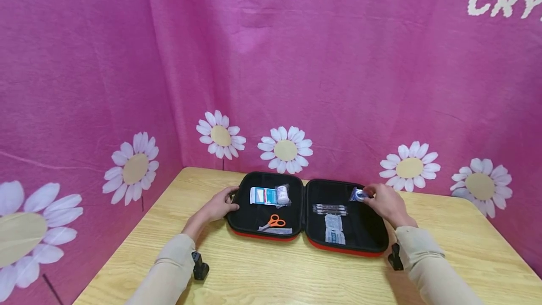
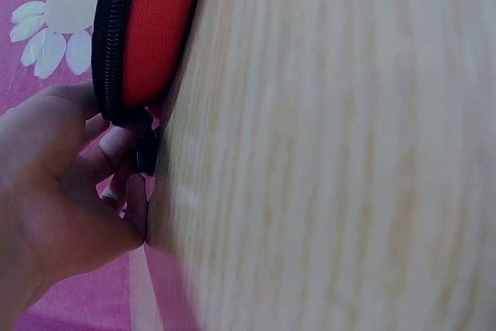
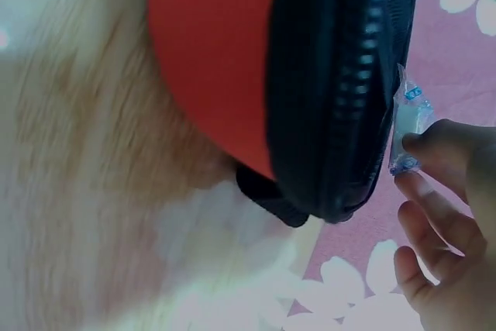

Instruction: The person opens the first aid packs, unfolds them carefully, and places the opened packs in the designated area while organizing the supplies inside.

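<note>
A red-and-black zip case (image 1: 304, 211) lies unfolded on the table, its black insides facing up. My left hand (image 1: 220, 205) holds its left edge, fingers curled by the small black handle (image 2: 145, 151). Over the back right of the case, my right hand (image 1: 387, 204) pinches a small bandage roll in a clear, blue-printed wrapper (image 3: 411, 125) between thumb and fingers. The left half holds a teal-and-white packet (image 1: 264, 196), a wrapped white roll (image 1: 282, 195), orange-handled scissors (image 1: 276, 221) and a flat strip (image 1: 279, 231). Wrapped thin sticks (image 1: 330, 209) and pale sachets (image 1: 334, 228) are in the right half.
The wooden table (image 1: 271, 272) extends in front of the case and to both sides. Directly behind it hangs a pink cloth (image 1: 338, 84) with printed daisies and lettering. Another stretch of this cloth borders the left side.
</note>
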A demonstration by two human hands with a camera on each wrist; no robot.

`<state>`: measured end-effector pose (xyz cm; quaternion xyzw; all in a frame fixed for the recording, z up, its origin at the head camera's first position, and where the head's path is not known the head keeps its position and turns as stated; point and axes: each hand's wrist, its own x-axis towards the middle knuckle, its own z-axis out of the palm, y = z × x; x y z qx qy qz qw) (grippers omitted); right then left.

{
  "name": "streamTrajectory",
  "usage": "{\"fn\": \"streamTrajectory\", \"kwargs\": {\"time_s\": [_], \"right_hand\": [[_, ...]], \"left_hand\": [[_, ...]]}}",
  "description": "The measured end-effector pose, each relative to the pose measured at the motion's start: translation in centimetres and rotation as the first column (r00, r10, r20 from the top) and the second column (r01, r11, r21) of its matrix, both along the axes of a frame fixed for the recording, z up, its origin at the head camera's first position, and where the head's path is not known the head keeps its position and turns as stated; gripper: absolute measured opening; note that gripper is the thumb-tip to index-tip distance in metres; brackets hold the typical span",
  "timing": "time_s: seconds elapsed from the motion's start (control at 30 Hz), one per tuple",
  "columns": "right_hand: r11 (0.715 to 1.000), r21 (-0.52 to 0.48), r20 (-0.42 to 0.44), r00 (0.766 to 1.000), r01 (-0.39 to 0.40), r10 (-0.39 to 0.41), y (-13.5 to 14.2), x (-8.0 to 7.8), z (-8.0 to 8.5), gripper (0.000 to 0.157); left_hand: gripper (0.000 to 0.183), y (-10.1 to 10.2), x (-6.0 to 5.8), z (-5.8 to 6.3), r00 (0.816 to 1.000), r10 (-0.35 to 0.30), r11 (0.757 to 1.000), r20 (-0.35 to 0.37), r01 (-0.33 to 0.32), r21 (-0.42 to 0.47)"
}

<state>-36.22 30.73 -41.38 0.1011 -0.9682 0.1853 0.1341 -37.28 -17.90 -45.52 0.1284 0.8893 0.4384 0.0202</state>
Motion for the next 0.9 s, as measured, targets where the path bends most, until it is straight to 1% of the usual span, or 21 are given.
{"fn": "streamTrajectory", "kwargs": {"time_s": [0.2, 0.3, 0.5, 0.63, 0.77, 0.9], "right_hand": [[0.996, 0.086, -0.029, 1.0, -0.001, 0.003, 0.0, -0.2, -1.1, 0.021], [0.994, 0.11, -0.026, 1.0, 0.003, 0.0, -0.2, -0.4, -1.5, 0.02], [0.991, 0.132, 0.003, 0.999, 0.035, -0.036, -1.3, -0.7, -1.7, 0.023], [0.991, 0.131, 0.014, 0.999, 0.035, -0.037, -1.9, -0.9, -2.0, 0.024], [0.995, 0.094, 0.021, 1.0, 0.019, -0.021, -2.2, -1.3, -2.4, 0.023], [0.999, 0.049, 0.058, 0.998, -0.012, 0.009, -2.5, -1.6, -2.6, 0.024]], "left_hand": [[0.064, -0.1, -0.1, -0.2, 1.0, 0.001, 1.0, 0.027, -0.001, -0.004], [0.064, -0.2, -0.2, -0.2, 0.999, -0.002, 1.0, 0.033, 0.002, 0.007], [0.064, -0.1, -0.2, -0.1, 1.0, -0.013, 1.0, 0.025, 0.012, 0.016], [0.065, 0.0, -0.2, -0.1, 1.0, -0.015, 1.0, 0.025, 0.015, 0.003], [0.065, 0.0, -0.4, -0.1, 1.0, -0.024, 1.0, 0.015, 0.024, 0.003], [0.065, -0.2, -0.4, -0.2, 1.0, -0.023, 1.0, 0.017, 0.023, 0.007]]}}
